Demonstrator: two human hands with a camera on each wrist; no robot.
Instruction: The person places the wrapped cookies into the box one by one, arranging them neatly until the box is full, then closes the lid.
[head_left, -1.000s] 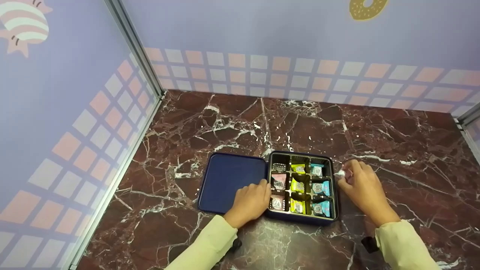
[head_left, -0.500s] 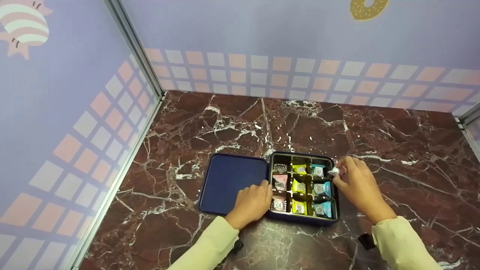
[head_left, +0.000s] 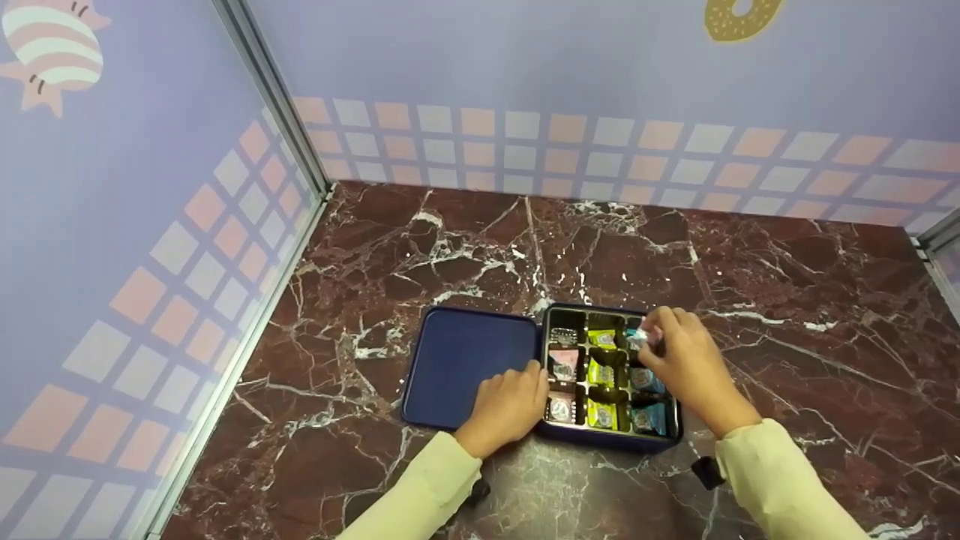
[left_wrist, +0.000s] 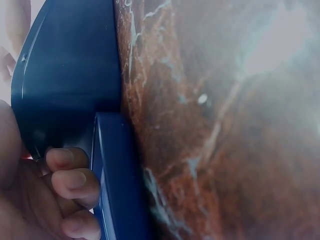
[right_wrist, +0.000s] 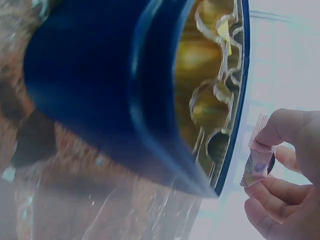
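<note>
A dark blue tin (head_left: 611, 439) with a divided insert holds wrapped candies. Pink-wrapped candies (head_left: 563, 364) lie in the left column, yellow-wrapped candies (head_left: 601, 373) in the middle and blue-wrapped candies (head_left: 649, 418) on the right. My left hand (head_left: 508, 405) grips the tin's left rim, its curled fingers between tin and lid in the left wrist view. Between thumb and fingers, my right hand (head_left: 686, 364) pinches a small pink-wrapped candy (right_wrist: 259, 162) above the upper right compartment. That hand partly covers the right column.
The blue lid (head_left: 469, 367) lies flat against the tin's left side. Both are on a dark red marbled tabletop (head_left: 360, 465). A patterned lilac wall (head_left: 525, 60) stands behind, another panel (head_left: 150, 150) at the left.
My right hand has moved left with the pink-wrapped candy, from beside the tin to over its right column. The left hand has stayed at the rim.
</note>
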